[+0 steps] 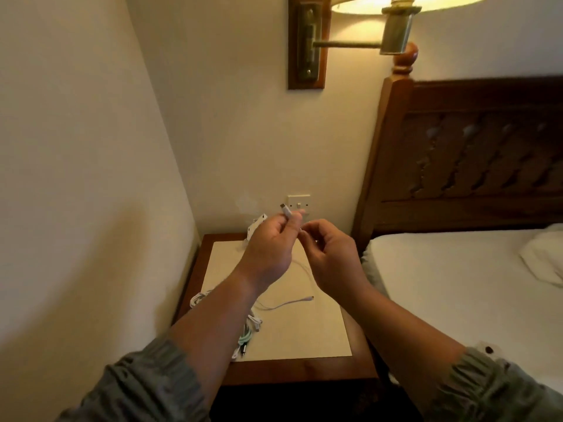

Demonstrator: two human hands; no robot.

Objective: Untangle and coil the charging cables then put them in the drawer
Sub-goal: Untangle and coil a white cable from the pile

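My left hand (pixel 269 243) is raised above the nightstand (pixel 304 370) and pinches the plug end of a white charging cable (pixel 300 271), the connector sticking up past my fingers. My right hand (pixel 330 254) sits close beside it and pinches the same cable just below the plug. The cable hangs down between my hands and trails across the pale tabletop to its other plug. A bundle of other cables (pixel 251 328), white and mint green, lies under my left forearm; another white loop (pixel 198 300) shows at the left edge. No drawer is in view.
A white adapter (pixel 256 228) leans at the back of the nightstand below a wall socket (pixel 299 204). The wall closes in on the left. A bed (pixel 457 287) with a wooden headboard stands on the right. A wall lamp (pixel 396 28) hangs overhead.
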